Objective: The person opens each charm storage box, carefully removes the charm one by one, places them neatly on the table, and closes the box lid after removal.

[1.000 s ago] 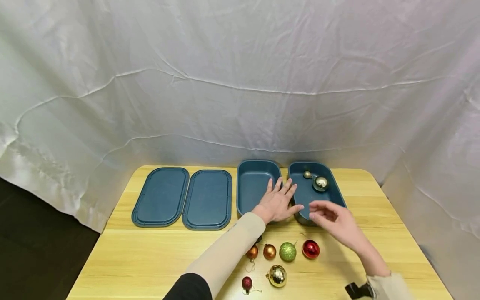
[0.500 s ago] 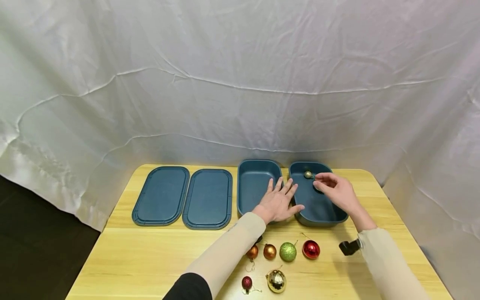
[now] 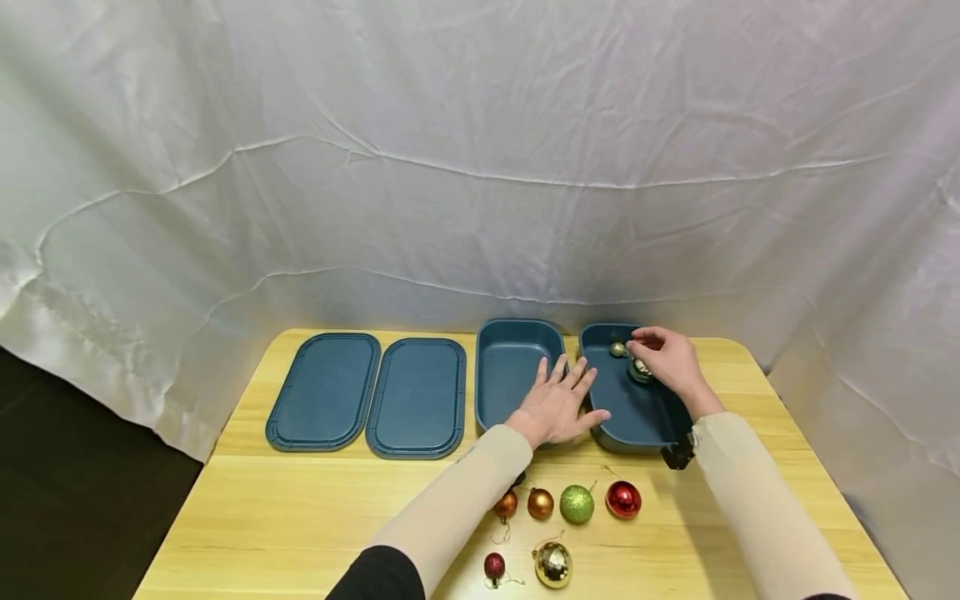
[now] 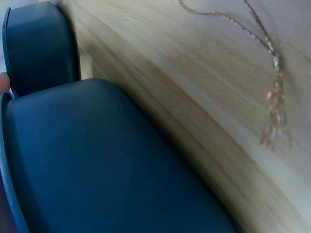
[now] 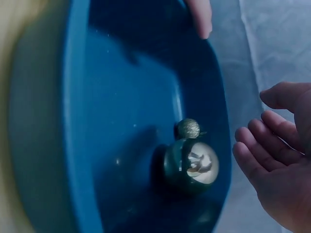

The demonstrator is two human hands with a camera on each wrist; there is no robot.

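Note:
My left hand [image 3: 555, 408] lies with fingers spread across the neighbouring rims of two dark blue boxes. Its palm side is hidden. The left box [image 3: 502, 379] is bare inside. In the right box [image 3: 630, 417] sit a shiny silvery-gold Christmas ball [image 5: 192, 167] and a small glittery gold ball [image 5: 188, 128], side by side near the far end. Above that far end hovers my right hand [image 3: 667, 362], overlapping the shiny ball in the head view. The right wrist view shows its fingers loosely bent, the thumb apart and nothing between them.
Two flat blue lids [image 3: 326, 392] lie on the left of the wooden table [image 3: 300, 525]. In front of the boxes are a green glitter ball [image 3: 577, 504], a red ball [image 3: 623, 499], a mirrored gold ball [image 3: 553, 564], a small dark red ball [image 3: 493, 566] and orange ones [image 3: 540, 503].
My right hand has moved from the right box's near edge to above its far end. The mirrored gold ball has rolled slightly nearer. My left hand has stayed put.

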